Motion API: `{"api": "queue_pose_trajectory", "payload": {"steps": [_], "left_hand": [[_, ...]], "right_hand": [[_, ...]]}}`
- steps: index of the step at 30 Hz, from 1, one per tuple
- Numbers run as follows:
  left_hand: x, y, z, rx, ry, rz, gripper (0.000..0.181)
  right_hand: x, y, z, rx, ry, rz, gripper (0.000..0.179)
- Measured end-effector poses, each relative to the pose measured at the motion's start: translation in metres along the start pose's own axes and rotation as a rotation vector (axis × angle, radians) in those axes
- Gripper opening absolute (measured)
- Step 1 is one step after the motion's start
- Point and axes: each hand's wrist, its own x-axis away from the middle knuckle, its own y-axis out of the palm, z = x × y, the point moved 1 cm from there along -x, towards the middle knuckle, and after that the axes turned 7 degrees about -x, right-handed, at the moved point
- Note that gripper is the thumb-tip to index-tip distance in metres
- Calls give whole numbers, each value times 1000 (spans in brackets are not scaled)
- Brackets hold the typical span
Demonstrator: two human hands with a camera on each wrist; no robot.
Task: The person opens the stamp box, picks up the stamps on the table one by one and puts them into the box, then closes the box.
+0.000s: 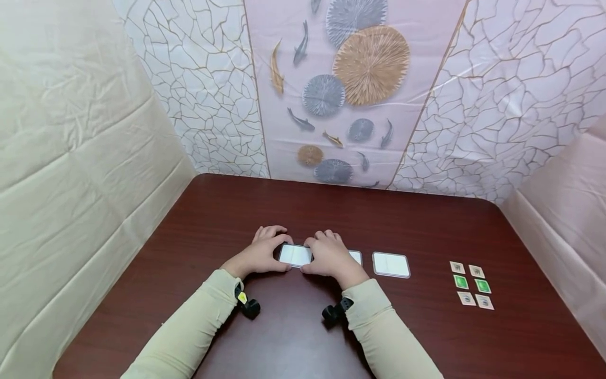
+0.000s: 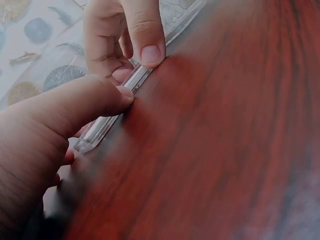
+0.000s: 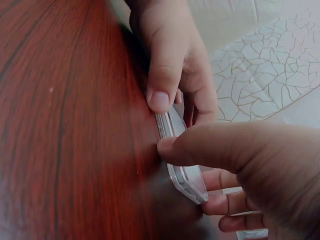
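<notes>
A flat, clear-edged rectangular case with a white face (image 1: 295, 255) lies close over the table between my hands. My left hand (image 1: 260, 252) grips its left end, thumb on the near edge and fingers at the far side. The right hand (image 1: 331, 257) grips the right end the same way. Both thumbs press the near edge of the case in the left wrist view, the left thumb (image 2: 117, 99) beside the right one (image 2: 151, 54). In the right wrist view, the transparent layered rim of the case (image 3: 182, 180) shows beneath my right fingers.
Just right of my right hand, a second white case (image 1: 356, 257) is partly hidden by it. A third white case (image 1: 391, 264) lies farther right. Several small square tiles sit in two columns at the right, including green ones (image 1: 461, 282). Patterned cloth hangs behind the dark wooden table (image 1: 227, 205).
</notes>
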Motion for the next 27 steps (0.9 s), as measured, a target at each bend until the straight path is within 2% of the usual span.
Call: {"api": "queue_pose_trajectory", "payload": {"steps": [6,13,20,27], "left_hand": [[-1,1,0,10,24,23,52],[-1,1,-1,-7,18,8,53],[-1,1,0,-5,36,22,53],[0,1,-1,-10,52,41,55]], "right_hand": [[-6,3,1,-9,-16,5,53],[-6,3,-1,-10,-17,16,53],[-4,1,-3,18,-30,25,50],[-2,-6,0,49,-88,48,53]]}}
